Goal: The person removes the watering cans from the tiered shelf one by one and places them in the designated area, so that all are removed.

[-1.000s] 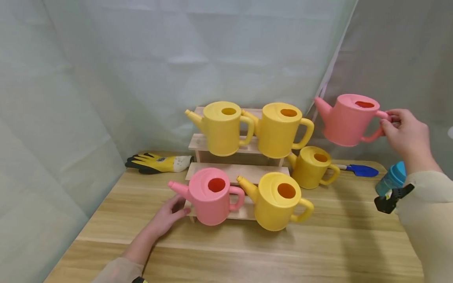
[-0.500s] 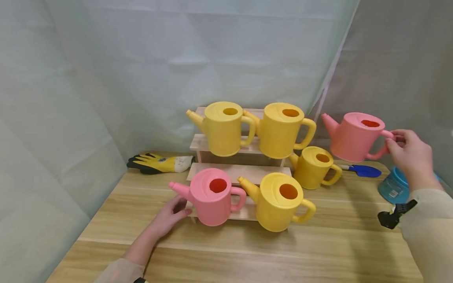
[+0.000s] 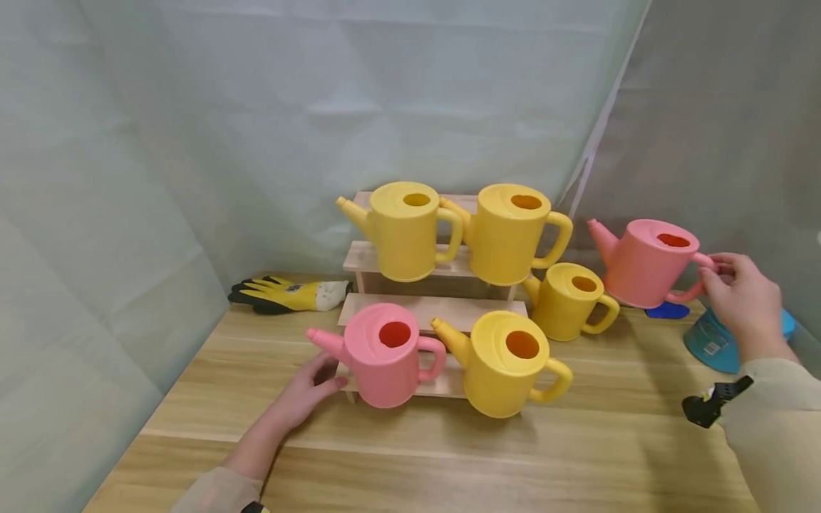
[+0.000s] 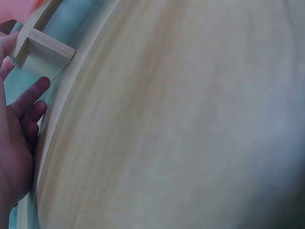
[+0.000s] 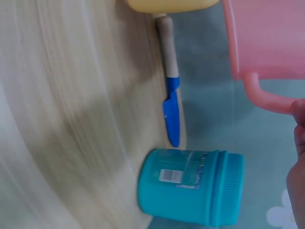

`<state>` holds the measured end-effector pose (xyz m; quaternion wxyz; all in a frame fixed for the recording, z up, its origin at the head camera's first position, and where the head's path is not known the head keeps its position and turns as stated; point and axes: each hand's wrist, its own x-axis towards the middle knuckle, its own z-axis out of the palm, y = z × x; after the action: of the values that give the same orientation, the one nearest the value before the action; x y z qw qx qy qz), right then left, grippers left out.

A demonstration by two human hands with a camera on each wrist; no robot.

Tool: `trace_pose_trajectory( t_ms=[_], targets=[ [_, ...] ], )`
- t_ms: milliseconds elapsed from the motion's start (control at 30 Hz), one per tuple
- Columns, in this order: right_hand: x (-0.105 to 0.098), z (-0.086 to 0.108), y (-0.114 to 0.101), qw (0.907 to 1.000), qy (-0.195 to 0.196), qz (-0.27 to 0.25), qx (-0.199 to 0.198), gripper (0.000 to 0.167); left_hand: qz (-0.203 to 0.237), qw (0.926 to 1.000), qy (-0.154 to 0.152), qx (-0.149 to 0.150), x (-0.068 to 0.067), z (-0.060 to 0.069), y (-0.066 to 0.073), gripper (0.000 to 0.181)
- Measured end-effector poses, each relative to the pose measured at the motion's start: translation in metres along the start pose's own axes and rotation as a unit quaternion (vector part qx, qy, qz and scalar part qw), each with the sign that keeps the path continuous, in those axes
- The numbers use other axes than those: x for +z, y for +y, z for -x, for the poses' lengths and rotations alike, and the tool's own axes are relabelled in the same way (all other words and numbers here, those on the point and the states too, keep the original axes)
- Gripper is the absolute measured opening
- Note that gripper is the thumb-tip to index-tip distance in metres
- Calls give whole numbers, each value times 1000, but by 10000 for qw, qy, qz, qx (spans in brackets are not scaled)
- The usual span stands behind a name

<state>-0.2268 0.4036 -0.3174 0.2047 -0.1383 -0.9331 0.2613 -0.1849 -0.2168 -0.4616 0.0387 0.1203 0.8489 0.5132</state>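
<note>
My right hand [image 3: 747, 299] pinches the handle of a pink watering can [image 3: 651, 263], held off the table at the far right, spout to the left. At the left end of a wooden step stand [image 3: 436, 310], my left hand [image 3: 304, 392] grips the lowest board, thumb at its front edge; the left wrist view shows its other fingers [image 4: 33, 105] loose below the board. A second pink watering can [image 3: 383, 363] and a yellow watering can [image 3: 497, 374] sit on the low step. Two more yellow watering cans [image 3: 405, 239] [image 3: 507, 242] stand higher.
Right of the stand, a small yellow watering can [image 3: 564, 306] stands on the table [image 3: 449, 463]. A blue trowel [image 5: 172, 114] lies behind the held can. Near my right wrist is a teal lidded tub [image 5: 181, 186]. Yellow-black gloves [image 3: 288, 294] lie at the back left.
My right hand has lowered the pink watering can and shifted slightly right, so the can now covers most of the trowel. My left hand has stayed at the stand.
</note>
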Motion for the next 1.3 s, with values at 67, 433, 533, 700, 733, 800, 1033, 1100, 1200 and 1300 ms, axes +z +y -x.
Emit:
trace_pose_trajectory(
  t_ms=[67,433,533,700,733,800,1033,1100,1200,1300],
  targets=[
    [2,2,3,9999,-97,-114,68,58,-28,10000,-6,7,-1,0,1,57],
    [17,15,27,9992,-285,-194,203,58,-189,9997,12,153,0,0,0,53],
    [23,16,32,9997,-214,-75,126,55,-144,9998,34,156,0,1,-1,53],
    [32,20,39,9998,-186,41,96,52,-130,9998,47,119,0,1,-2,54],
    [33,21,40,9998,-186,53,97,51,-137,9998,43,104,0,1,-1,54],
    [34,24,43,9998,-180,79,88,51,-131,9999,42,70,0,1,0,54],
    [42,32,52,9998,-199,46,22,50,-106,9999,50,81,-1,1,3,53],
    [45,35,54,9996,-266,-44,99,51,-157,9998,69,102,-1,0,2,53],
    [51,39,57,9994,-275,-160,149,51,-195,9997,84,108,-1,0,0,53],
    [55,41,59,9995,-211,-218,56,50,-178,9998,95,66,0,0,-2,53]
  ],
)
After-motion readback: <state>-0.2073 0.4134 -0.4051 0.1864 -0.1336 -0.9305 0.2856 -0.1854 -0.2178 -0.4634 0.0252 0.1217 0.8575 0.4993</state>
